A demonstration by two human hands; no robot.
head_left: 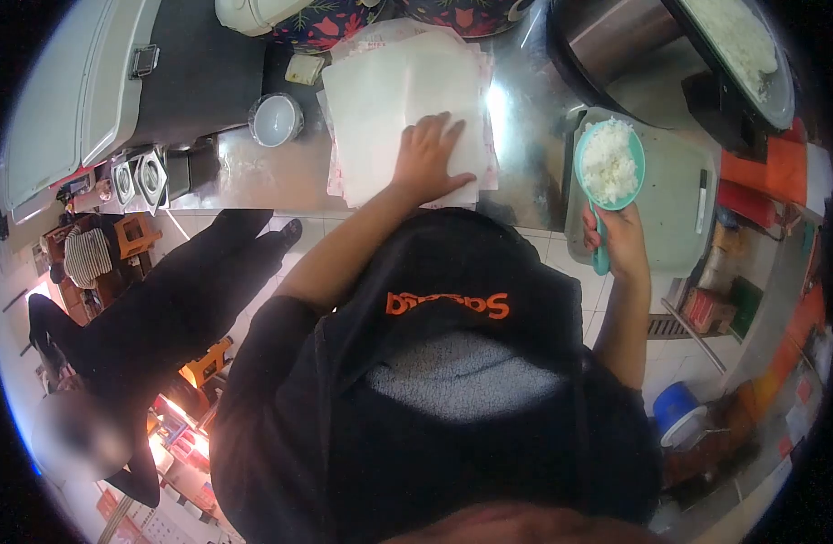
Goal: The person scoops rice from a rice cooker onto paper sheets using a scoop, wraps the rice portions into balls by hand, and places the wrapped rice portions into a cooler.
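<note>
The left hand (427,161) lies palm down on the paper (366,86), fingers partly spread and slightly bent, thumb out toward 4 o'clock; it is open and grips nothing. The right hand (620,238) is closed around the handle of the scoop (600,256), which points to 6 o'clock.

Taking the middle of the view as the dial's centre, the paper is at 12 o'clock, a stack of white sheets with printed ones showing at its edges, lying on the metal counter (230,172). The scoop is at 2 o'clock, its turquoise bowl heaped with white rice (609,161), over the near-left part of a tray (675,231).

From the scoop, a pen (702,201) lies in the tray at about 4 o'clock, and a large container (777,91) with more rice in it stands at 1 to 2 o'clock.

From the paper, a small round bowl (277,121) is at 9 o'clock, a small packet (305,69) at 10, and two dark floral pots (326,25) (462,16) at 11 and 1. Metal tins (151,179) sit farther off, between 8 and 9.

From the view's middle, a person in dark clothes (167,299) is at 8 to 9 o'clock, and a blue bucket (677,408) at 4.
</note>
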